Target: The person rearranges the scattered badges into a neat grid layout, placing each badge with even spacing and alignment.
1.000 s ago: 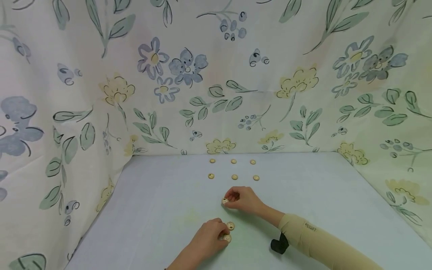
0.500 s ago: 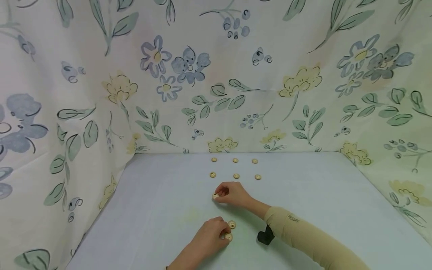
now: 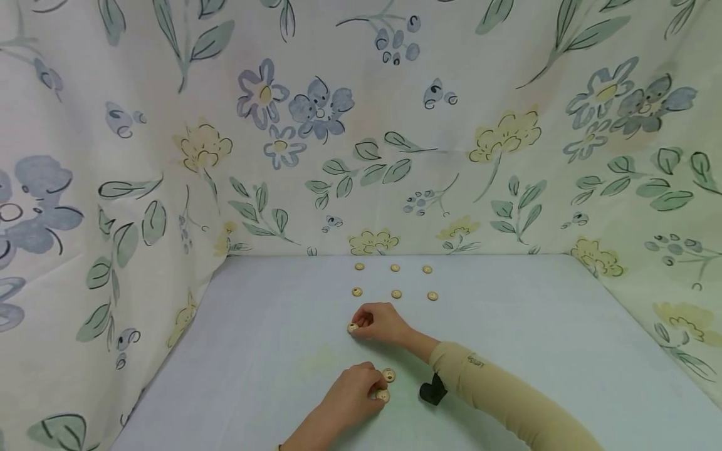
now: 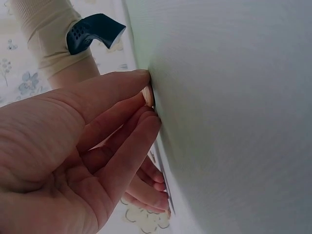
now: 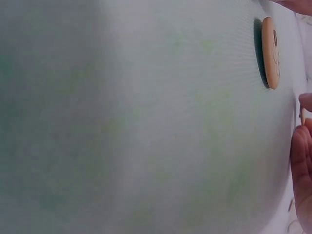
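Note:
In the head view my left hand rests low on the table and pinches a round wooden disc at its edge. The left wrist view shows that disc between thumb and fingertips, close to the cloth. Just beyond it a loose disc with a drawn face lies flat. Farther forward and a little left, my right hand pinches another disc between thumb and fingers. In the right wrist view the loose disc is near, and my right hand is partly cut off.
Toward the back, several similar discs lie flat in two rows, the nearer row including a disc in its middle. A pale cloth covers the table. Floral curtain hangs behind and at both sides. A black wrist camera sits under the right sleeve.
My right hand has moved left and slightly away with its disc, mostly in the first half second. The left hand keeps its place, and the rows of discs stay as they were.

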The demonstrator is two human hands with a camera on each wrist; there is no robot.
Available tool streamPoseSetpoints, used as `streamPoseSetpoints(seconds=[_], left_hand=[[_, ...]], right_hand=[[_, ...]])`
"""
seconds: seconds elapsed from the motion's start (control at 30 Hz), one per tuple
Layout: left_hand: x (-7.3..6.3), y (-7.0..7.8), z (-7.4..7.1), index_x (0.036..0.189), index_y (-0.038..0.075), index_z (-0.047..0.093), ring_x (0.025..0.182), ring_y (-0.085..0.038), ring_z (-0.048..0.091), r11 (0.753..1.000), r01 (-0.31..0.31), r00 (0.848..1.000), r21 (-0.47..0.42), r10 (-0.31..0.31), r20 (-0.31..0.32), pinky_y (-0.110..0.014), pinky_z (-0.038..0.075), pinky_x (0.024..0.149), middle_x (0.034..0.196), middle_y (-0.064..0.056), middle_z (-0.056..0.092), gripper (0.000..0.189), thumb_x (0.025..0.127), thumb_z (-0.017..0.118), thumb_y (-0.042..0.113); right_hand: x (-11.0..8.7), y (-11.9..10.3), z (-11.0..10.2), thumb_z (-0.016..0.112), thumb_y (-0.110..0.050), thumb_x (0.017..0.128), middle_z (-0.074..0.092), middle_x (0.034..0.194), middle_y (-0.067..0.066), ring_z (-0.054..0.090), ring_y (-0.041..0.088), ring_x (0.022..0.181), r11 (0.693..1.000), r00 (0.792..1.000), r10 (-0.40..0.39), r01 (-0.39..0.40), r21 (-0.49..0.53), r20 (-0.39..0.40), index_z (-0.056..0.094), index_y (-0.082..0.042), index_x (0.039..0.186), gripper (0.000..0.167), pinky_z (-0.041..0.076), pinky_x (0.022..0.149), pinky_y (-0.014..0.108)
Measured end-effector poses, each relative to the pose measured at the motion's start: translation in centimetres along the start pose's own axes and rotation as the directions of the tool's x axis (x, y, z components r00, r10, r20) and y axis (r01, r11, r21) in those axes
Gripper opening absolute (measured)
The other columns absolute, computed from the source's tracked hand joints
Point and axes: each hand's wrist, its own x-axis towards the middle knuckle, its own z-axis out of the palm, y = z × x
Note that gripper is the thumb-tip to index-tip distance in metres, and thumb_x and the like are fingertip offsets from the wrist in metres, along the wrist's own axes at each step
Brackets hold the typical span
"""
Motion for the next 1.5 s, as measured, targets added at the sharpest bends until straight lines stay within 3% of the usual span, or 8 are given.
streamPoseSetpoints(seconds=[0.73, 1.5], left_hand=[[0.13, -0.03, 0.08, 0.084, 0.012, 0.073, 0.064, 0.001, 0.043, 1.0, 0.003, 1.0, -0.012, -0.003, 0.008, -0.019, 0.04, 0.061, 0.074, 0.011, 0.052, 0.009, 0.077, 0.076, 0.008], [0.16, -0.12, 0.12, 0.084, 0.011, 0.073, 0.065, 0.001, 0.044, 1.0, 0.006, 1.0, -0.015, -0.006, 0.008, -0.019, 0.041, 0.061, 0.073, 0.011, 0.052, 0.009, 0.077, 0.076, 0.008]], right_hand=[[0.03, -0.54, 0.44, 0.079, -0.02, 0.081, 0.058, 0.075, -0.009, 0.052, 0.006, 0.071, 0.999, 1.0, 0.0, -0.001, -0.045, -0.019, 0.069, -0.013, 0.091, 0.016, 0.044, 0.064, 0.023], [-0.36, -0.26, 0.55, 0.08, -0.018, 0.081, 0.061, 0.08, -0.005, 0.054, 0.007, 0.072, 1.0, 1.0, 0.0, 0.001, 0.015, -0.031, 0.069, -0.01, 0.096, 0.021, 0.046, 0.066, 0.023]])
